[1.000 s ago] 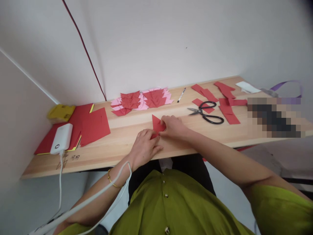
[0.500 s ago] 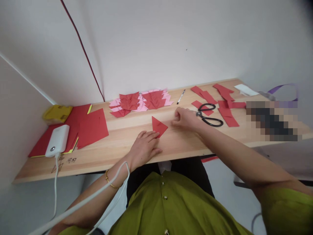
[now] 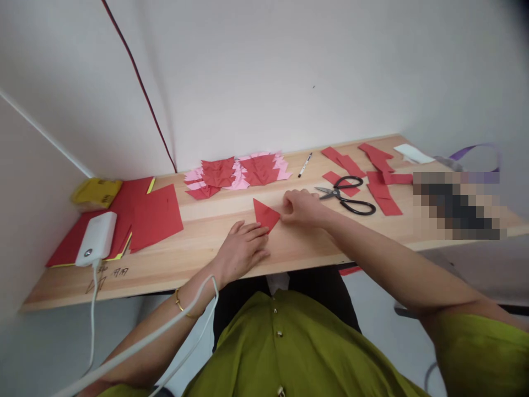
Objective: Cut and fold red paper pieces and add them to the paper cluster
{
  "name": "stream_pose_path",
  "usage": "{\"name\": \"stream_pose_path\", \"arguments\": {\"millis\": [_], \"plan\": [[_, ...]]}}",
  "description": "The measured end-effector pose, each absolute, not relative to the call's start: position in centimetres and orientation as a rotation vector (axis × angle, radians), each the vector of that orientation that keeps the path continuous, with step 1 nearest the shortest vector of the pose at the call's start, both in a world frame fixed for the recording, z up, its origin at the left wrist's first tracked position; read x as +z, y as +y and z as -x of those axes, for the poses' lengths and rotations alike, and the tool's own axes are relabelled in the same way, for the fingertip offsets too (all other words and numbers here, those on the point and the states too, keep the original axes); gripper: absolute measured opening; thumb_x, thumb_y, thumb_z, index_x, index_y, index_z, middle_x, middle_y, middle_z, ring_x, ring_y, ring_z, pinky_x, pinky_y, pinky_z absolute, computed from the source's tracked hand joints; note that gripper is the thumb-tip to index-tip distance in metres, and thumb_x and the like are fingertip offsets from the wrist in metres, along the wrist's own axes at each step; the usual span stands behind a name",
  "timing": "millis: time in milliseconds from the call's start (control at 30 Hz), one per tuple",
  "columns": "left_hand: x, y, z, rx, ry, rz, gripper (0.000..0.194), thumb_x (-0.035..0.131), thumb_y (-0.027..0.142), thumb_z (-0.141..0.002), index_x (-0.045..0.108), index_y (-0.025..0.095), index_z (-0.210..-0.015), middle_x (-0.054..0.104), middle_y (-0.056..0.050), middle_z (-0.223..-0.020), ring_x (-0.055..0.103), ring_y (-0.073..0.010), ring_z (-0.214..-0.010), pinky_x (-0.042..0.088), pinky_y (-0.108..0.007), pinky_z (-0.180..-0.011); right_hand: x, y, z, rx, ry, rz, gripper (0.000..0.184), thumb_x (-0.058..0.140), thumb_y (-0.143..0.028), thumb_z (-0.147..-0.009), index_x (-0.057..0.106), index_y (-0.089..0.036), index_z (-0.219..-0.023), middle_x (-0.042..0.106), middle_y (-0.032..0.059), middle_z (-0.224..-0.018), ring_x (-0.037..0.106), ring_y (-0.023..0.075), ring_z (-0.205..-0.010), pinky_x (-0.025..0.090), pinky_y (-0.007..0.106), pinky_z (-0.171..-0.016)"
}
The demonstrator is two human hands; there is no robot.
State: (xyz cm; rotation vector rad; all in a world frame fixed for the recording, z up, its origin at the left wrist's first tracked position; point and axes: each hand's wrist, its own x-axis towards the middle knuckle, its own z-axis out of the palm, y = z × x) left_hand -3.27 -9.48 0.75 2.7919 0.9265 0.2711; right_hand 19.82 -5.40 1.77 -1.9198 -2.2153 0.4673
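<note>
A folded red paper triangle [image 3: 266, 215] lies on the table in front of me. My left hand [image 3: 243, 249] is flat with fingers spread, its fingertips resting on the triangle's lower left edge. Curled into a pinch, my right hand [image 3: 303, 208] has its fingertips at the triangle's right-hand corner; the exact grip is partly hidden by the fingers. Just beyond the right hand lie black-handled scissors [image 3: 346, 194], blades apart and pointing left.
Behind the triangle are folded red and pink paper pieces [image 3: 243, 170] and a pen [image 3: 305, 165]. Red paper strips [image 3: 384, 193] lie at right. At left are red sheets [image 3: 157, 218], a yellow packet [image 3: 97, 193] and a white power bank [image 3: 96, 238] with its cable.
My right hand has moved left, from beside the scissors to the triangle's right corner, uncovering the scissor blades. My left hand stays on the paper.
</note>
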Motion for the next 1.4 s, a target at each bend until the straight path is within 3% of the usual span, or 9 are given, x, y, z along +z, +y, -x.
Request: {"name": "stream_pose_path", "arguments": {"millis": [333, 567, 867, 1100, 1400], "plan": [[0.5, -9.5, 3.7, 0.279, 0.922, -2.833, 0.036, 0.045, 0.041, -0.09, 0.061, 0.022, -0.116, 0.055, -0.013, -0.127, 0.047, -0.0219, -0.121, 0.021, -0.049, -0.109, 2.1, -4.2, -20.1, 0.383, -2.178, 1.993, 0.024, 0.061, -0.038, -0.067, 0.051, -0.02, -0.08, 0.061, 0.0074, -0.092, 0.05, 0.0282, -0.093, 0.031, 0.042, -0.08], [0.7, -9.6, 3.7, 0.252, 0.916, -2.831, 0.04, 0.046, 0.041, -0.089, 0.057, 0.023, -0.122, 0.053, -0.014, -0.129, 0.047, -0.023, -0.122, 0.019, -0.052, -0.109, 1.7, -7.2, -17.2, 0.448, -2.316, 1.723, 0.029, 0.062, -0.042, -0.065, 0.049, -0.021, -0.078, 0.06, 0.0049, -0.088, 0.05, 0.0249, -0.089, 0.031, 0.037, -0.078], [0.4, -9.9, 4.5, 0.252, 0.885, -2.859, 0.043, 0.045, 0.047, -0.088, 0.059, 0.021, -0.121, 0.052, -0.013, -0.134, 0.04, -0.0247, -0.13, 0.019, -0.051, -0.11, 1.7, -4.2, -19.7, 0.505, -2.241, 1.862, 0.019, 0.059, -0.034, -0.067, 0.049, -0.02, -0.075, 0.062, 0.0031, -0.083, 0.052, 0.0235, -0.085, 0.029, 0.036, -0.075], [0.5, -10.3, 4.6, 0.211, 0.916, -2.859, 0.049, 0.044, 0.049, -0.088, 0.055, 0.019, -0.125, 0.049, -0.012, -0.137, 0.036, -0.0269, -0.133, 0.018, -0.053, -0.11, 1.8, -7.3, -16.7, 0.5, -2.376, 1.637, 0.026, 0.064, -0.039, -0.065, 0.051, -0.02, -0.078, 0.063, 0.0058, -0.087, 0.053, 0.0242, -0.087, 0.03, 0.036, -0.077], [0.6, -10.2, 5.0, 0.195, 0.902, -2.852, 0.047, 0.045, 0.05, -0.088, 0.057, 0.021, -0.123, 0.046, -0.012, -0.14, 0.031, -0.0267, -0.136, 0.017, -0.053, -0.11, 1.9, -4.6, -20.8, 0.425, -2.147, 1.923, 0.018, 0.059, -0.028, -0.068, 0.053, -0.02, -0.084, 0.065, 0.0051, -0.085, 0.055, 0.0237, -0.084, 0.032, 0.038, -0.077]]}}
